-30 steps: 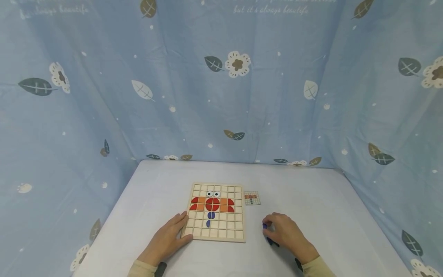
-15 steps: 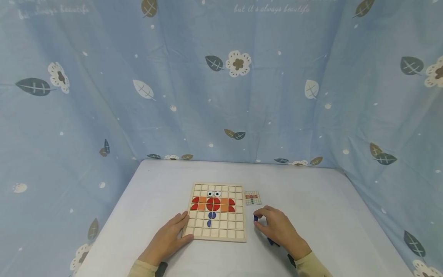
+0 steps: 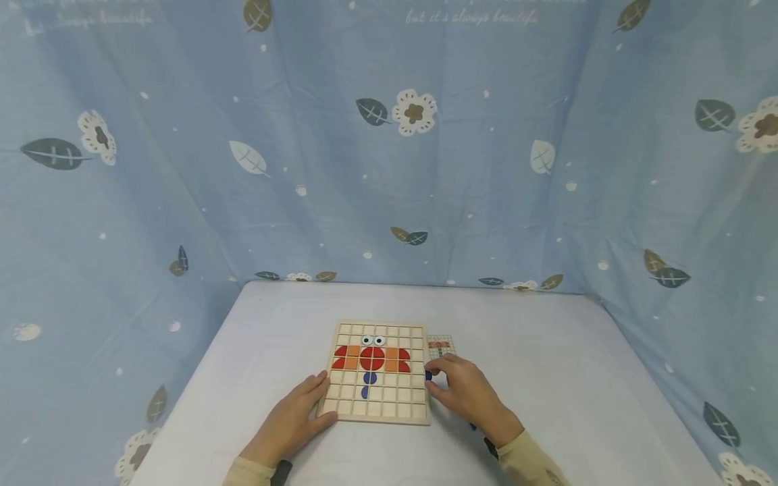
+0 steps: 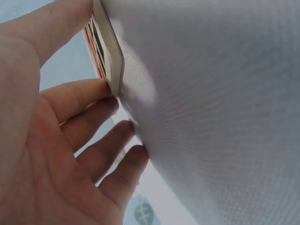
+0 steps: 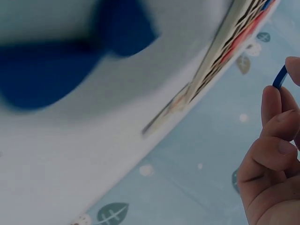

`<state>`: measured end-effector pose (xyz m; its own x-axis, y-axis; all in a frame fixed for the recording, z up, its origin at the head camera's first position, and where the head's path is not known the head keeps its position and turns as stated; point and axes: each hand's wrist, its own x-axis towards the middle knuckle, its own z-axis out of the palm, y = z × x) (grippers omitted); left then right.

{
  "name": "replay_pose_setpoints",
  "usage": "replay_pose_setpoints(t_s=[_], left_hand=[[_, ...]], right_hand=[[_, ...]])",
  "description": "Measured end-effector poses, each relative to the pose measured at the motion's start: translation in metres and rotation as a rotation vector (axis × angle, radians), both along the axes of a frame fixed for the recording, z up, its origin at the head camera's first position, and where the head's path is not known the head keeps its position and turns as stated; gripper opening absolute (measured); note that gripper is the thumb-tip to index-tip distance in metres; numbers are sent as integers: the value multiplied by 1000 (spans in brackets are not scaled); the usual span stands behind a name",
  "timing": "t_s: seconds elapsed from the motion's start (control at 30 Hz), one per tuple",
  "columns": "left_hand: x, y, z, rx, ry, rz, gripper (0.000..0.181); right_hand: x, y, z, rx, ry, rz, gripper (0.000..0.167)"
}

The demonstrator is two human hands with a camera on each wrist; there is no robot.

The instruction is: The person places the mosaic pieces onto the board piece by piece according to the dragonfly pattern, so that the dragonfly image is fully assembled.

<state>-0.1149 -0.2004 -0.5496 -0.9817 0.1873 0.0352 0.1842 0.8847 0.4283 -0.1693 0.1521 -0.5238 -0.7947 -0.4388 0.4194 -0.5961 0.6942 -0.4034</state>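
A square wooden grid board [image 3: 389, 395] lies on the table, holding red, orange and blue pieces and two eye pieces. My left hand [image 3: 293, 418] rests against its near left corner, the fingers touching the side and the thumb at the front edge; the left wrist view shows the board's corner [image 4: 115, 65] between thumb and index finger. Over the board's right edge, my right hand [image 3: 471, 395] pinches a small blue piece [image 3: 428, 375] between thumb and fingertips. Seen from the right wrist, this blue piece [image 5: 280, 78] stands edge-on; its full outline is hidden.
Beside the board's far right side lies a small pattern card [image 3: 440, 343], partly covered by my right hand. Blurred blue pieces [image 5: 51, 79] lie on the white table near the right wrist. Patterned blue cloth [image 3: 389, 169] hangs behind the table.
My right hand has carried the blue piece leftward and away from me, from beside the loose pieces to the board's right edge. My left hand has stayed on the board.
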Motion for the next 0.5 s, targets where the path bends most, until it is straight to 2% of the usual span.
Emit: replay_pose_setpoints(t_s=[0.33,0.5], left_hand=[[0,1,1,-2,-19,11,75],[0,1,2,0,-5,5,75]], right_hand=[[-6,-30,7,51,45,106,24],[-11,-42,8,68,70,155,23]])
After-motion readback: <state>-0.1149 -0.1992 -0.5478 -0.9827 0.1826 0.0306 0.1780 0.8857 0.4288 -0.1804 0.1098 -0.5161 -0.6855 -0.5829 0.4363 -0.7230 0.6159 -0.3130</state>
